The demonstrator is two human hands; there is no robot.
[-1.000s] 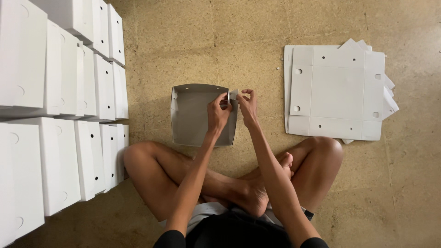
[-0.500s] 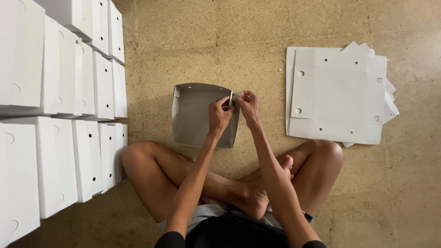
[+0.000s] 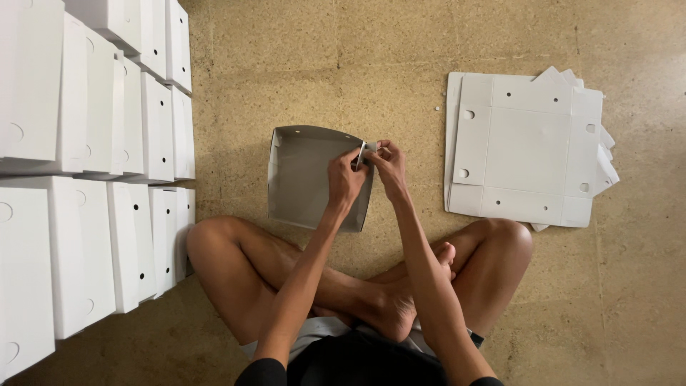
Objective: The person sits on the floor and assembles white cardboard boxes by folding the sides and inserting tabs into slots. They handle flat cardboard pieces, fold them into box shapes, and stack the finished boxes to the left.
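While both hands work at one corner, the risks sit mostly in that small fold of card.

Left hand: the left hand [image 3: 345, 179] is curled nearly closed, fingertips pinching the right-hand wall of the half-formed box [image 3: 314, 179] near its far corner.

Right hand: the right hand [image 3: 388, 166] is also closed to a pinch, thumb and forefinger gripping the small corner flap [image 3: 363, 153] that stands up between the two hands.

Box position: the grey-looking tray of card lies on the floor [image 3: 357, 64] just ahead of the crossed legs [image 3: 343, 286], its far and left walls raised and its near edge low.

Tear risk: in my judgement, pulling the flap too hard against the crease could rip it at the corner.

Slip risk: nothing pins the box down, so a sideways push from the pinch could slide it across the floor or let the raised walls flop flat.

Misfold risk: if the flap goes in crooked, the wall would likely lean and the corner spring open.

Flat blanks: the stack of flat white blanks [image 3: 525, 150] lies well apart to the right.

Finished boxes: rows of white boxes [image 3: 93, 164] stand to the left, near the knee; a swung elbow or knee could knock them.
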